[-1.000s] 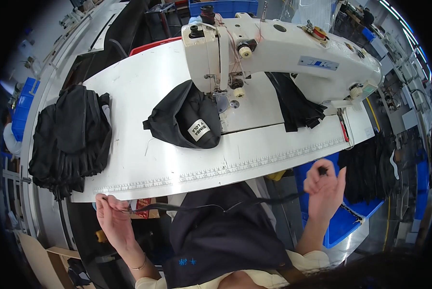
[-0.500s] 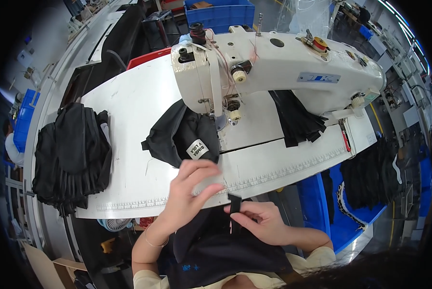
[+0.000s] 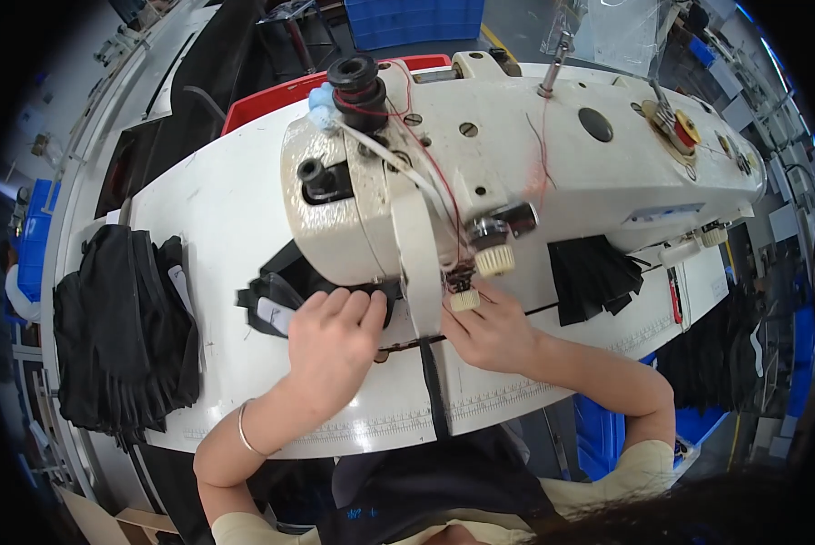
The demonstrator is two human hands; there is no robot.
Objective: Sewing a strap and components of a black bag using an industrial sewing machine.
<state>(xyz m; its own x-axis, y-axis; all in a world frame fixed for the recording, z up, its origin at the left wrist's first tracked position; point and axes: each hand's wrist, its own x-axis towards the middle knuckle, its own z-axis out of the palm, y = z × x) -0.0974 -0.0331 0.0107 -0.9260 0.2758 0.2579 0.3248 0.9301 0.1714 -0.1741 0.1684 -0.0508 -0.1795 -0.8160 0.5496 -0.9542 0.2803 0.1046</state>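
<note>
A white sewing machine (image 3: 480,173) stands before me, its head over the work. My left hand (image 3: 335,341) is closed, its curled fingers gripping a black fabric pouch (image 3: 276,282) left of the needle area. A pale label (image 3: 273,314) shows on the pouch beside that hand. My right hand (image 3: 489,331) is closed next to the presser area, its fingertips partly hidden behind a cream knob (image 3: 493,261). A narrow black strip (image 3: 434,391) runs from between my hands over the table's front edge. The needle itself is hidden by the machine head.
A pile of black fabric pieces (image 3: 126,336) lies at the table's left. Black strips (image 3: 593,277) are fanned under the machine arm, with red-handled snips (image 3: 675,295) to their right. A blue bin (image 3: 598,436) stands below the right edge; a red tray (image 3: 280,95) sits behind.
Both hands have moved forward from the table's front edge to the machine head. The right hand carried the black strip there; the left hand has taken hold of the pouch. My view has moved closer.
</note>
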